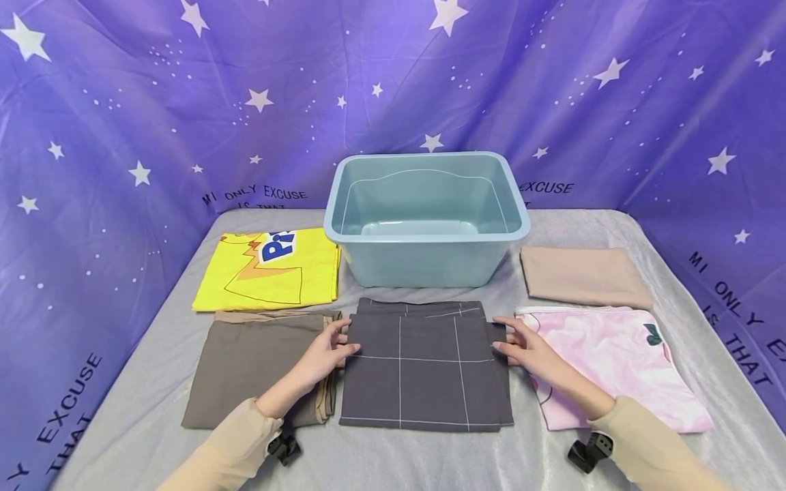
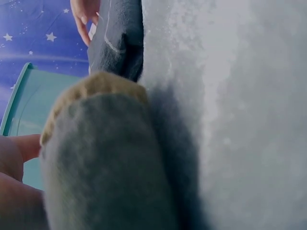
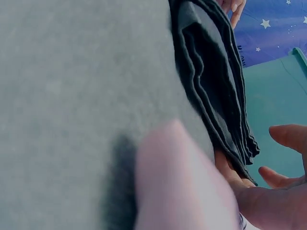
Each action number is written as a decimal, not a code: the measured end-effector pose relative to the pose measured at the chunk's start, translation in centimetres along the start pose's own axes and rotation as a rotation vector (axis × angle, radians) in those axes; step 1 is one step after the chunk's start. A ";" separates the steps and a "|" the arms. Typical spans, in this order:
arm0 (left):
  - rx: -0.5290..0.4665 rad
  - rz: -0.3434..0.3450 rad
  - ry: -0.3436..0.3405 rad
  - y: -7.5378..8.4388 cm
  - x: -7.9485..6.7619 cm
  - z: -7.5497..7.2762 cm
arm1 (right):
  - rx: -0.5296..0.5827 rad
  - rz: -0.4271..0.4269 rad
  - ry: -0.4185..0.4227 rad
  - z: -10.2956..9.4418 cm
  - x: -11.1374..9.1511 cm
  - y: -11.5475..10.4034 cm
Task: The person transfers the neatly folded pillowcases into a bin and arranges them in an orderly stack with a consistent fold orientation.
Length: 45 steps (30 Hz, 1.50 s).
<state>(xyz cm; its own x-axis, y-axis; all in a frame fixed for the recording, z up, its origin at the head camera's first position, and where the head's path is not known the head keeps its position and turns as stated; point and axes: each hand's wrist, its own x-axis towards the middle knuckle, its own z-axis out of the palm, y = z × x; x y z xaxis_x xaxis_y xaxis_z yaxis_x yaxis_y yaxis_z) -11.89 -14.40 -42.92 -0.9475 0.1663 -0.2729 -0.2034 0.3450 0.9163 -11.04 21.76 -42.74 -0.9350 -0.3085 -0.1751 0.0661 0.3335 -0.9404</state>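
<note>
A dark grey folded cloth (image 1: 424,382) with white grid lines lies at the middle of the bed-like surface, its layers slightly offset at the back and right. My left hand (image 1: 321,354) is at its left edge, thumb and fingers apart. On the opposite side my right hand (image 1: 525,346) reaches the right edge with fingers spread. The right wrist view shows the cloth's stacked layers (image 3: 206,76) and fingers (image 3: 228,170) at their underside, thumb held away. In the left wrist view, a brown folded cloth (image 2: 110,158) hides part of the left hand (image 2: 12,163).
A blue-green plastic tub (image 1: 424,262) stands behind the grey cloth. Folded cloths flank it: yellow printed (image 1: 276,273) and brown (image 1: 252,368) at left, beige (image 1: 583,276) and pink (image 1: 620,368) at right. A purple starry curtain (image 1: 393,82) hangs behind.
</note>
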 end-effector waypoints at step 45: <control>-0.196 -0.066 -0.140 -0.3 0.2 -0.3 | -0.009 -0.078 0.048 2.1 0.7 0.5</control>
<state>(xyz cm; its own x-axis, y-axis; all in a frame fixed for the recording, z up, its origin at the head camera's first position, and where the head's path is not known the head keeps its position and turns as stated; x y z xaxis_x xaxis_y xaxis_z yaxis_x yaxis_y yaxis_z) -12.16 -14.78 -43.14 -0.8902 0.2804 -0.3591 -0.3201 0.1761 0.9309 -10.96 19.86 -43.95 -0.9528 -0.2908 -0.0870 -0.0104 0.3178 -0.9481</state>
